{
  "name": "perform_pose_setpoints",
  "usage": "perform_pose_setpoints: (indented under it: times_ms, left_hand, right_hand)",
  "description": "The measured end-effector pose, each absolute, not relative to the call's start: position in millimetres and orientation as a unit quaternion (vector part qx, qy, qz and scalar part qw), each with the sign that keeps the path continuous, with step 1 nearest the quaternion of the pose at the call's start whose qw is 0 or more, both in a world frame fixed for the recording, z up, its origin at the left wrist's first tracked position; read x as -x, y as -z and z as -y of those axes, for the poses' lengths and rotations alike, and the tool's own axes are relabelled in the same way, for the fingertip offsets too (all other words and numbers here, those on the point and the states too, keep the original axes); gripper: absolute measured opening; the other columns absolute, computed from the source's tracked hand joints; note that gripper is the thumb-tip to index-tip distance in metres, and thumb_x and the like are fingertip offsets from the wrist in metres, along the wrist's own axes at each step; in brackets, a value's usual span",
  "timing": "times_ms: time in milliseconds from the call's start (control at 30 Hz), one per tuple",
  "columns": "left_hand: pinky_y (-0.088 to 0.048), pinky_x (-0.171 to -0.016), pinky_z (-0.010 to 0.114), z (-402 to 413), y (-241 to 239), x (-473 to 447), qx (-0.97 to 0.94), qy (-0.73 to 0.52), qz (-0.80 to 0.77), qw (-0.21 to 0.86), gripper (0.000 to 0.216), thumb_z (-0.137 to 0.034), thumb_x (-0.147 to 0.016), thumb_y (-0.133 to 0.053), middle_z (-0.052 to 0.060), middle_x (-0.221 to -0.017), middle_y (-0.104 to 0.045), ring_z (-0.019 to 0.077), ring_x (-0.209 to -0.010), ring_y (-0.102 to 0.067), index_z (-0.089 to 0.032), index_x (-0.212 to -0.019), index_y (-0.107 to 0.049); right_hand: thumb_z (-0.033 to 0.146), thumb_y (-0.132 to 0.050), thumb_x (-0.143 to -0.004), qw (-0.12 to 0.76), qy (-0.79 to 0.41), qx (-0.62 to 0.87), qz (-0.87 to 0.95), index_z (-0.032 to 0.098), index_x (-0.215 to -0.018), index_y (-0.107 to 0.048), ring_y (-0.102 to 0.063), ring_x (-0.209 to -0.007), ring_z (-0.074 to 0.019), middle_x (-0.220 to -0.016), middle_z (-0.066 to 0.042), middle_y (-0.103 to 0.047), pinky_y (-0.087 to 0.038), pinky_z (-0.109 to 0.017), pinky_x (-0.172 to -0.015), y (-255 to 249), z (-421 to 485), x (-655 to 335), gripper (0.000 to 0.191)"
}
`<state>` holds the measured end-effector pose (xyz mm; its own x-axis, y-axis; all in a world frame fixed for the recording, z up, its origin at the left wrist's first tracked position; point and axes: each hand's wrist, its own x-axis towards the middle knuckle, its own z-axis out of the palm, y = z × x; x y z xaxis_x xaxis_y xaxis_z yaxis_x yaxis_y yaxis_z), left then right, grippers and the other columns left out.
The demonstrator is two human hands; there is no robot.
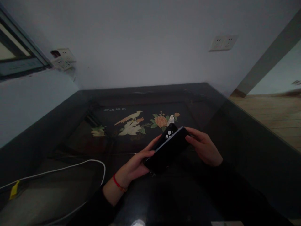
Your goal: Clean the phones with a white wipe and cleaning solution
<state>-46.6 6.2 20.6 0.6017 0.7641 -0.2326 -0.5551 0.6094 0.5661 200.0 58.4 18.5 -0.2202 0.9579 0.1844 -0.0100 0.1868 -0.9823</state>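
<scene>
Both hands hold a black phone-like device (pixel 168 147) tilted above a dark glass-topped table (pixel 235 138). My left hand (pixel 136 164), with a red string round the wrist, grips its near left end, fingers curled along the edge. The far right end is held by my right hand (pixel 203 146), its fingers wrapped on the side. A darker case or second layer with white marks (pixel 168 134) shows at the device's top. Just beyond it a small white bottle (pixel 171 119) stands on the table.
The tabletop carries an inlaid bird-and-flower picture (pixel 134 124). A white cable (pixel 70 169) with a yellow tag (pixel 14 190) curves over the left part. Wall sockets (pixel 223 42) sit on the back wall, more sockets (pixel 62 59) at left. Wooden floor (pixel 270 113) lies to the right.
</scene>
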Motion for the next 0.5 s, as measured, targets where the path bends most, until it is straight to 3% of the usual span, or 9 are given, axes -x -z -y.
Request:
perform_pose_setpoints:
  times_ms: [67,167,300,367,433,500]
  left_hand:
    - [-0.050,-0.089,0.033,-7,-24,47,-0.216,-0.422,-0.315,0.822,0.060,-0.018,-0.077,-0.064,0.004,-0.114,-0.068,0.0183,-0.097,-0.066,-0.026,-0.135,-0.049]
    - [-0.053,-0.075,0.028,-12,-24,52,-0.222,-0.462,-0.440,0.737,0.053,-0.024,-0.080,-0.060,0.004,-0.090,-0.070,0.0154,-0.076,-0.066,-0.019,-0.132,-0.050]
    - [-0.050,-0.062,0.021,-25,-11,63,-0.266,-0.498,-0.510,0.649,0.062,-0.016,-0.078,-0.054,0.001,-0.101,-0.068,0.0110,-0.071,-0.063,-0.025,-0.138,-0.040]
    - [-0.052,-0.065,0.023,-31,0,68,-0.307,-0.498,-0.539,0.606,0.063,-0.015,-0.078,-0.051,0.005,-0.116,-0.065,0.0139,-0.082,-0.065,-0.022,-0.139,-0.039]
    - [-0.053,-0.081,0.028,-37,10,72,-0.360,-0.492,-0.560,0.560,0.067,-0.013,-0.077,-0.048,0.008,-0.131,-0.058,0.0180,-0.103,-0.062,-0.020,-0.142,-0.036]
    - [-0.045,-0.100,0.033,-44,18,76,-0.418,-0.480,-0.581,0.507,0.068,-0.011,-0.077,-0.045,0.008,-0.143,-0.048,0.0202,-0.123,-0.052,-0.019,-0.144,-0.034]
  right_hand:
    - [0.038,-0.070,-0.079,0.513,-0.455,0.398,0.609,0.027,-0.107,-0.071,-0.067,-0.102,-0.0226,-0.111,-0.003,-0.072,-0.052,-0.038,-0.090,-25,-61,-199,0.030]
    - [0.035,-0.068,-0.081,0.569,-0.362,0.407,0.616,0.026,-0.107,-0.071,-0.067,-0.101,-0.0219,-0.108,-0.003,-0.073,-0.053,-0.038,-0.090,-39,-67,-193,0.027]
    - [0.033,-0.061,-0.087,0.566,-0.249,0.422,0.663,0.025,-0.109,-0.070,-0.067,-0.102,-0.0212,-0.109,-0.003,-0.073,-0.052,-0.039,-0.091,-57,-83,-176,0.026]
    - [0.031,-0.058,-0.088,0.525,-0.237,0.423,0.699,0.024,-0.107,-0.071,-0.067,-0.101,-0.0218,-0.108,-0.004,-0.073,-0.051,-0.039,-0.091,-59,-93,-162,0.024]
    - [0.029,-0.056,-0.089,0.493,-0.240,0.416,0.725,0.024,-0.104,-0.072,-0.067,-0.102,-0.0220,-0.106,-0.004,-0.074,-0.050,-0.039,-0.092,-54,-105,-146,0.023]
    - [0.025,-0.053,-0.090,0.466,-0.239,0.414,0.744,0.023,-0.100,-0.073,-0.066,-0.101,-0.0213,-0.103,-0.004,-0.074,-0.050,-0.039,-0.092,-42,-116,-130,0.022]
